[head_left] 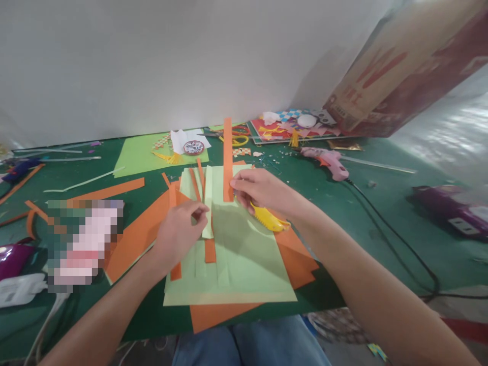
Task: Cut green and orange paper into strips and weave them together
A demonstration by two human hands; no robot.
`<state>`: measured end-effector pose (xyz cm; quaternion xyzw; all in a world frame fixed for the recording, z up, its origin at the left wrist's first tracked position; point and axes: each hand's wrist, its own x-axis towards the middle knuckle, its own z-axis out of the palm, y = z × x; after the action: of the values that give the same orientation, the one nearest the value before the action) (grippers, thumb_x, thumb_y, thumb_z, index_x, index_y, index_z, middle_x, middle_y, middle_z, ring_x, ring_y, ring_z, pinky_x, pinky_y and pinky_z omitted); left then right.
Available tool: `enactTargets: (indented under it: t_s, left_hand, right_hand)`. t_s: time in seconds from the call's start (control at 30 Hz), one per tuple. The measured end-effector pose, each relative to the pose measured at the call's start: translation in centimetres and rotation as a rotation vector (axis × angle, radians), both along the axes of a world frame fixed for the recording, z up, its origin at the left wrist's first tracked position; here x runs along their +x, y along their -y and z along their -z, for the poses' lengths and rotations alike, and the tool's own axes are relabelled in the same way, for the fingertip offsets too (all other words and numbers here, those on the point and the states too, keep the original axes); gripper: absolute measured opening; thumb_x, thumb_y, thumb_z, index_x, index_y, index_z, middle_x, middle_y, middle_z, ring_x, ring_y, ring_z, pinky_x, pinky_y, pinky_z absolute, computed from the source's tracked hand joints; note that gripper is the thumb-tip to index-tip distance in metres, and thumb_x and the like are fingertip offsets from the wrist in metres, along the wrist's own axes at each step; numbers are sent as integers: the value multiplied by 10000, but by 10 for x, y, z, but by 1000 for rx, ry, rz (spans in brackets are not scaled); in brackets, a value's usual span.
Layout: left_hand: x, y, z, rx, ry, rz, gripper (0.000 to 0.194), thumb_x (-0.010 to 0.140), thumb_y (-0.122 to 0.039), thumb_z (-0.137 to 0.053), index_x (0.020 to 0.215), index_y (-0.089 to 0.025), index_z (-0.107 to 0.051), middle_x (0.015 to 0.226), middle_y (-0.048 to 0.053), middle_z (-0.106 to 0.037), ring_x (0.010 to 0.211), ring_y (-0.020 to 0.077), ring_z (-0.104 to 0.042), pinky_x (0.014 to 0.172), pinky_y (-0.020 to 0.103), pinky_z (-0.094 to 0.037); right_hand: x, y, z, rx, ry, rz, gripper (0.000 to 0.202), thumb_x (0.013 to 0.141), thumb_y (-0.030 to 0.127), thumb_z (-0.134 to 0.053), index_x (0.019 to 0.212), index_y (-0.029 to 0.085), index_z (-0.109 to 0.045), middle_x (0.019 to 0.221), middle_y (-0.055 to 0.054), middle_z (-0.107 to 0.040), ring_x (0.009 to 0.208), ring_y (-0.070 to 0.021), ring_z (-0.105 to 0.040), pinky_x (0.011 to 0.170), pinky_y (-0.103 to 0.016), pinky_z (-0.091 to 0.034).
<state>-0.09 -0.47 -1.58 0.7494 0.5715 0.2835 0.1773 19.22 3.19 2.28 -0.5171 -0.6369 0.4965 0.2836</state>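
Pinching an orange strip (227,152) upright in the right hand (259,188), above pale green paper (251,259).
Narrow at thumb and fingertips there, with a yellow tool (271,218) just below that hand. Half closed at the left hand (182,227), fingertips by a narrow green strip (208,190); cannot tell whether gripped. Seen beyond the right hand: paper scraps (290,115) on a red board (260,124); farther right, a cardboard box (404,71), contents hidden.

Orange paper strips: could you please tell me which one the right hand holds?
The straight orange paper strip, pinched near its lower end and reaching past the pale green paper sheets; the other orange strips are apart from the right hand.
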Motion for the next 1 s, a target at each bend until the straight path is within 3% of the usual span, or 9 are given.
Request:
enactTargets:
  t_s: [0.17,0.33,0.47,0.77,1.0]
  left_hand:
    - [1,1,0,62,-126,44,112,810,-192,-536,799,-212,-646,708,27,-648,625,183,-575,561,302,-432]
    - [3,0,1,277,-217,323,188,883,-195,-457,868,-184,-644,819,75,-633,813,221,-565,686,350,-470]
    - [5,0,2,306,-259,478,181,886,-161,-470,886,-156,-651,901,91,-655,879,231,-594,759,381,-495]
    - [7,0,4,397,-284,573,209,912,-153,-458,910,-148,-667,939,71,-693,905,205,-641,801,369,-527]
    - [6,0,7,422,-324,608,236,928,-182,-441,916,-149,-675,916,80,-693,903,212,-639,797,383,-526]
  right_hand:
    - [-2,6,9,-24,369,-161,314,797,188,-491,502,194,-384,393,26,-471,305,-68,-403,395,-235,-343]
    - [-6,9,14,7,494,-252,310,802,192,-471,500,193,-401,420,-8,-495,328,-82,-404,405,-260,-322]
    - [-11,10,15,58,606,-273,282,814,170,-441,532,184,-444,503,-44,-540,411,-105,-441,441,-273,-294]
    - [-18,17,11,255,867,-204,250,847,172,-427,731,125,-644,644,-79,-590,566,-139,-519,480,-261,-235]
    - [-8,15,9,400,819,-170,260,857,176,-434,929,211,-682,788,-53,-674,648,-146,-581,521,-245,-277]
